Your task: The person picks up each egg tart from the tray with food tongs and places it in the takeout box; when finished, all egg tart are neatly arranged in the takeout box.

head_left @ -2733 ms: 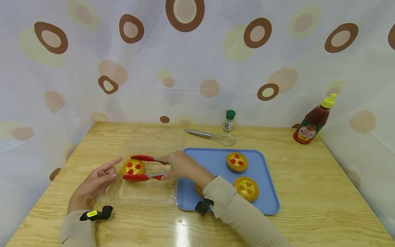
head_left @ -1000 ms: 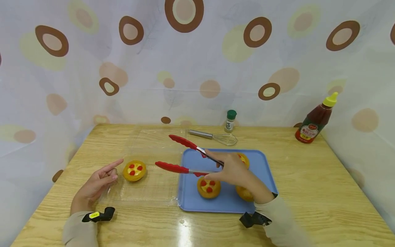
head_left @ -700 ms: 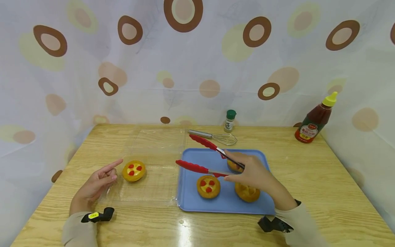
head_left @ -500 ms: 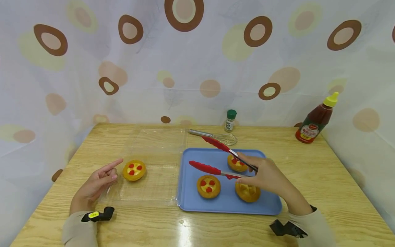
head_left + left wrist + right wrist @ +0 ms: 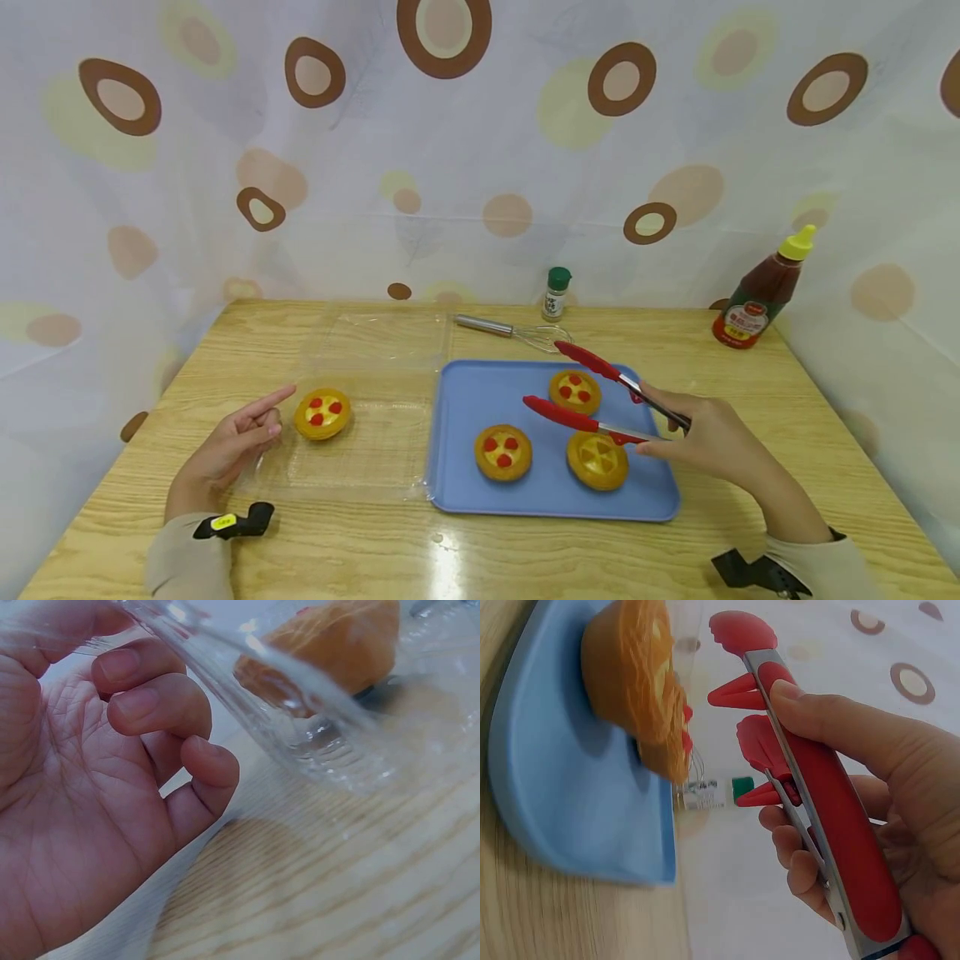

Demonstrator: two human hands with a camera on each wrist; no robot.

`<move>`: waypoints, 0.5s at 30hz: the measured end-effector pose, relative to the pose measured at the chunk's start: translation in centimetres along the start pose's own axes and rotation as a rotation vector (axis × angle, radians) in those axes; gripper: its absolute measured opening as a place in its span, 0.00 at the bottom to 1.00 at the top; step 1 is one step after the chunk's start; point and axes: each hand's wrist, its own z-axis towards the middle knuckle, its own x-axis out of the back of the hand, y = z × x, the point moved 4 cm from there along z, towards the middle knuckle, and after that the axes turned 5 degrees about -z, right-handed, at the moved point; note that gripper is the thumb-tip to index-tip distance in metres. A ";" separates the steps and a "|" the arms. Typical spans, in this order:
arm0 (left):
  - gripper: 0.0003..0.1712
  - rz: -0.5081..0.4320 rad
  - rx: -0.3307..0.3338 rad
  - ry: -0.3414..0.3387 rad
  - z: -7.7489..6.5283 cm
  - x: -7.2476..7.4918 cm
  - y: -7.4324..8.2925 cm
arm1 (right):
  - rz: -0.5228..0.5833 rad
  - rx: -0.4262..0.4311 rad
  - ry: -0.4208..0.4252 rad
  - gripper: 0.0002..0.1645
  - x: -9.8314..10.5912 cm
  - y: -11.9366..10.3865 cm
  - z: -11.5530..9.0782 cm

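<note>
My left hand [image 5: 231,447] stays at the left edge of an open clear plastic container [image 5: 375,462], its thumb and index finger at the plastic edge [image 5: 247,724]. One egg tart [image 5: 322,414] with red toppings sits inside, near those fingers. My right hand [image 5: 716,437] grips red-tipped tongs [image 5: 566,414], their arms spread with nothing between them. They hang over the right side of a blue tray [image 5: 461,400]. On it lie two red-topped tarts, a front one [image 5: 503,454] and a back one [image 5: 575,392], plus a tart with yellow pieces [image 5: 597,462].
Behind the tray lies a whisk [image 5: 487,325], with a green-capped shaker [image 5: 555,294] beside it. A red sauce bottle [image 5: 757,292] with a yellow nozzle stands at the table's back right. A patterned curtain [image 5: 480,150] borders the wooden table [image 5: 360,550].
The tongs have let go of the red-topped tart in the container. My right hand has carried them, spread, rightward across the tray. My left hand has barely moved.
</note>
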 end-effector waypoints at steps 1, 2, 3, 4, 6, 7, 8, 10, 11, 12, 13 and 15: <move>0.32 0.000 0.000 -0.001 0.0 0.0 0.0 | -0.008 0.005 0.006 0.48 0.1 0.3 -0.1; 0.32 0.000 -0.001 -0.002 0.0 0.0 0.0 | -0.016 0.007 0.010 0.48 0.3 0.5 -0.3; 0.32 -0.001 -0.002 -0.003 0.0 0.0 0.0 | -0.021 0.008 0.012 0.48 0.4 0.8 -0.4; 0.32 -0.002 -0.003 -0.004 0.0 0.1 0.0 | -0.024 0.012 0.016 0.47 0.5 1.1 -0.5; 0.32 0.000 -0.004 -0.006 0.0 0.1 0.0 | -0.032 0.008 0.012 0.47 0.7 1.5 -0.6; 0.32 -0.002 -0.006 -0.010 0.0 0.1 0.0 | -0.038 0.007 0.006 0.48 0.7 1.7 -0.7; 0.32 -0.002 -0.006 -0.010 0.0 0.1 0.0 | -0.045 0.006 -0.006 0.48 0.8 1.9 -0.7; 0.32 -0.001 -0.007 -0.012 0.0 0.1 0.0 | -0.057 0.001 -0.032 0.48 1.0 2.3 -0.6; 0.32 0.001 -0.006 -0.011 0.0 0.1 0.0 | -0.061 0.001 -0.044 0.48 1.1 2.5 -0.5; 0.32 0.001 -0.006 -0.010 0.0 0.1 -0.1 | -0.063 0.005 -0.056 0.48 1.1 2.7 -0.3; 0.32 0.001 -0.005 -0.007 0.0 0.1 -0.1 | -0.068 0.005 -0.067 0.48 1.2 2.9 -0.2; 0.32 0.003 0.000 0.003 0.0 0.1 -0.1 | -0.068 0.006 -0.090 0.49 1.3 3.2 0.1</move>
